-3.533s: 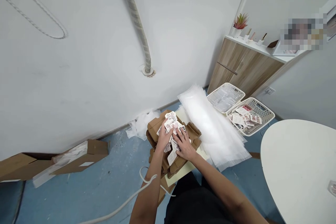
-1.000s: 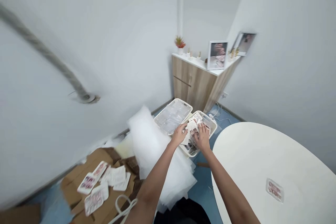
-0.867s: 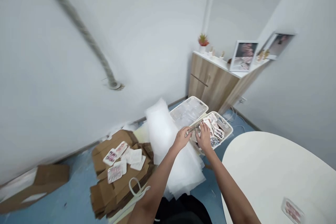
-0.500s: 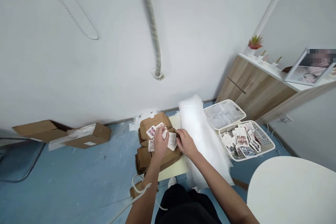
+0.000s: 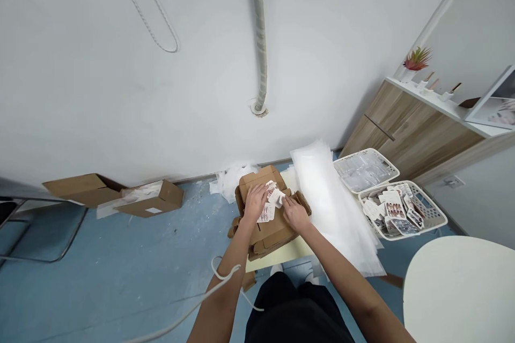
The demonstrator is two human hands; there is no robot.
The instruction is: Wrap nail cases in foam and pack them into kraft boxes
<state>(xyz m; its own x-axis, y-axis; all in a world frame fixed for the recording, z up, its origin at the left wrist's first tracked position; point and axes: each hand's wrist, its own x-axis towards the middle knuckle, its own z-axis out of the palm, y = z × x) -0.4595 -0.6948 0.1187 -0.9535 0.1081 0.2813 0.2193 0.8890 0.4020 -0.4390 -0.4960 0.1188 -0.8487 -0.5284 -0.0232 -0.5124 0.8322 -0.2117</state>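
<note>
Blue floor (image 5: 137,278) spreads below; atop brown cardboard (image 5: 273,231), your left hand (image 5: 255,203) and right hand (image 5: 296,216) touch small packs (image 5: 275,198); whether either grip clasps any is unclear.

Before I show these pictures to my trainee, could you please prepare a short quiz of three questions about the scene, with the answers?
1. What is directly under the press-on nail packs between the left hand and the right hand?
A) white packing sheets
B) brown cardboard boxes
C) round white table

2. True or false: the white packing sheets lie between the brown cardboard boxes and the two white baskets.

3. Which basket shows nail packs inside: the one nearer the wood-grain cabinet or the one nearer the table?

Key: 1. B. 2. True. 3. The one nearer the table.
</note>
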